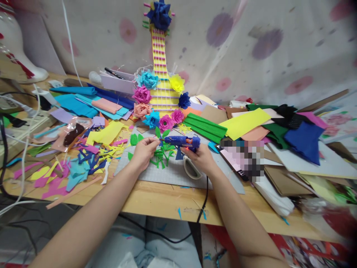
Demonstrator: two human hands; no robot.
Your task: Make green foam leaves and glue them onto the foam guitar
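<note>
My right hand [201,158] is wrapped round a blue hot glue gun [175,140], its nozzle turned left and a small red light glowing on it. The fingers of my left hand [145,152] pinch a green paper leaf [158,133] close to the nozzle tip. Below them, several cut green paper pieces [161,156] lie on a grey cutting mat [156,178]. Right behind stands a yellow paper guitar [164,98] edged with crepe paper flowers, including a pink flower [166,123]. Where nozzle and leaf meet is too small to make out.
Coloured paper scraps [80,163] cover the table's left side. A roll of tape [192,169] rests by my right wrist. Folded green crepe paper [205,126] and more sheets lie to the right. The glue gun's black cord [205,201] hangs over the table edge.
</note>
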